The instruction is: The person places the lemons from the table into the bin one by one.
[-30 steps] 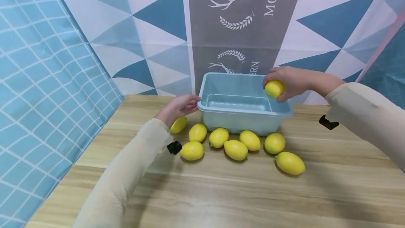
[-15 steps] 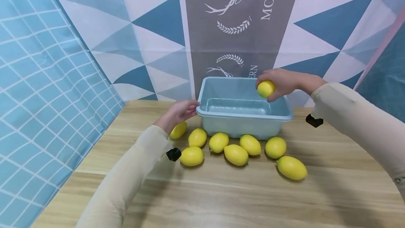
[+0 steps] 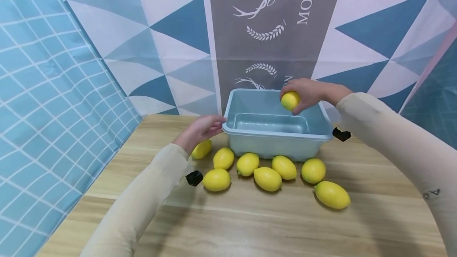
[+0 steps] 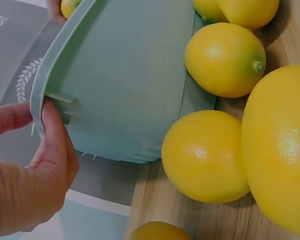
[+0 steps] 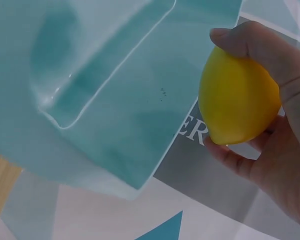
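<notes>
A light blue plastic bin [image 3: 267, 142] stands at the table's back, and its inside holds nothing in the head view. My left hand [image 3: 205, 128] pinches the bin's left rim; in the left wrist view the thumb and fingers of that hand [image 4: 35, 175] lie on either side of the rim [image 4: 55, 47]. Over the bin's right part, my right hand [image 3: 307, 92] grips a yellow lemon [image 3: 290, 100]. The right wrist view shows this lemon [image 5: 237, 97] between thumb and fingertips, beside the bin's inner wall [image 5: 155, 95].
Several lemons lie along the bin's front, among them one [image 3: 217, 180] at the left and one [image 3: 332, 195] at the right. Another lemon [image 3: 201, 149] rests beside the left wrist. A patterned cloth [image 3: 178, 50] hangs behind the wooden table [image 3: 228, 225].
My right hand has moved left with its lemon, from the bin's right end further over the inside. The left hand keeps its hold on the rim. The head view has shifted slightly.
</notes>
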Tool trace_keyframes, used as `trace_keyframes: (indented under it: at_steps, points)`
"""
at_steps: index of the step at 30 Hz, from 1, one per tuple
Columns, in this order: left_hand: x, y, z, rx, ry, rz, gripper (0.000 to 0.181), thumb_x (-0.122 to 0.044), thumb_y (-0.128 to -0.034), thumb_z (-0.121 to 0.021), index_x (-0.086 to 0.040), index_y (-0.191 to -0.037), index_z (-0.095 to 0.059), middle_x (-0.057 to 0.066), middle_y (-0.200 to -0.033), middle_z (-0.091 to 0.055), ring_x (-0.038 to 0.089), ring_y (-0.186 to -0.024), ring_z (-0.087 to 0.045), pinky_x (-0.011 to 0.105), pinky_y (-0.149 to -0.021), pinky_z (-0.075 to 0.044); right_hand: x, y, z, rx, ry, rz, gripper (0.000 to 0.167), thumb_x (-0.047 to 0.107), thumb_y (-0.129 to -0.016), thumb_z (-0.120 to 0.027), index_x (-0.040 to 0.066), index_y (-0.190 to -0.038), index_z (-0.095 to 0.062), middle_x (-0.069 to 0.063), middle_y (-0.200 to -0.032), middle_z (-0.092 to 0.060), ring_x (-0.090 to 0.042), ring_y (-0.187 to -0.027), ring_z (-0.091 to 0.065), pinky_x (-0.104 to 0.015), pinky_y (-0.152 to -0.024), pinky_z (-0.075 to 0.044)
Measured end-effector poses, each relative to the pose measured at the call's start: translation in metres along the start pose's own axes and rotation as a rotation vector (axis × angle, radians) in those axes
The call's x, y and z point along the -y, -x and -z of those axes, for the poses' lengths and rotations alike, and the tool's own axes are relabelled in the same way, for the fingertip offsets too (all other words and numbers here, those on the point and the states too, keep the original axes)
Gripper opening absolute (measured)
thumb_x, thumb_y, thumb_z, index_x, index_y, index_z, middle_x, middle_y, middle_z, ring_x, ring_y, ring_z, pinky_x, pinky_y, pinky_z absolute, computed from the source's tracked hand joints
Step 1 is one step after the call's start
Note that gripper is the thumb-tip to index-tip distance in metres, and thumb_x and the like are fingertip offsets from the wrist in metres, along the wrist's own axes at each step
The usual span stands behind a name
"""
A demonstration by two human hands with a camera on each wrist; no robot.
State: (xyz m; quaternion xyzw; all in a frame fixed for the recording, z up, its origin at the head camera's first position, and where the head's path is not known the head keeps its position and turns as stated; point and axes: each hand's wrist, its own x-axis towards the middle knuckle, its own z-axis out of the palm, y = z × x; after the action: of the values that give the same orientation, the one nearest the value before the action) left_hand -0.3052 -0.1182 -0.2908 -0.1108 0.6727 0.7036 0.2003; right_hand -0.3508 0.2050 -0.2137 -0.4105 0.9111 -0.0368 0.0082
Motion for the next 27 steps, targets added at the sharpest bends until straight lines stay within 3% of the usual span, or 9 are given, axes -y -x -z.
trace_keyframes:
  at_steps: [5,11,18,27]
  points:
    - [-0.002,-0.002,-0.006,0.016,-0.001,-0.010,0.045,-0.011,-0.0948,-0.057,0.000,-0.136,-0.044,0.006,-0.107,-0.055,0.011,-0.088,-0.062,0.015,-0.072,-0.058,-0.005,-0.003,0.001,-0.005,0.003,-0.033,0.043,0.011,-0.069,-0.081,0.009,-0.108,-0.064,-0.009,-0.101,-0.062,-0.023,-0.090,-0.051,-0.039,-0.076,-0.048]
    - [-0.001,0.001,-0.001,0.041,-0.017,-0.028,0.047,-0.012,-0.0956,-0.055,0.002,-0.138,-0.042,0.012,-0.126,-0.053,0.016,-0.106,-0.060,0.014,-0.075,-0.058,-0.003,-0.015,-0.005,-0.017,-0.009,-0.089,0.045,0.014,-0.070,-0.081,0.010,-0.112,-0.064,-0.009,-0.106,-0.061,-0.025,-0.096,-0.050,-0.043,-0.082,-0.049]
    - [0.006,0.008,0.019,0.025,-0.061,-0.044,0.047,-0.012,-0.0962,-0.054,0.004,-0.138,-0.041,0.011,-0.121,-0.052,0.011,-0.091,-0.061,0.013,-0.073,-0.058,0.006,-0.042,-0.017,-0.001,-0.075,-0.050,0.047,0.016,-0.071,-0.080,0.012,-0.114,-0.063,-0.010,-0.111,-0.061,-0.027,-0.102,-0.049,-0.046,-0.089,-0.048]
    - [0.001,-0.002,0.005,0.058,-0.053,-0.036,0.046,-0.013,-0.0958,-0.055,0.001,-0.138,-0.043,0.014,-0.130,-0.051,0.011,-0.094,-0.062,0.016,-0.078,-0.058,-0.008,-0.031,-0.014,-0.007,-0.065,-0.086,0.048,0.016,-0.069,-0.081,0.012,-0.114,-0.064,-0.009,-0.111,-0.062,-0.026,-0.101,-0.051,-0.046,-0.092,-0.048]
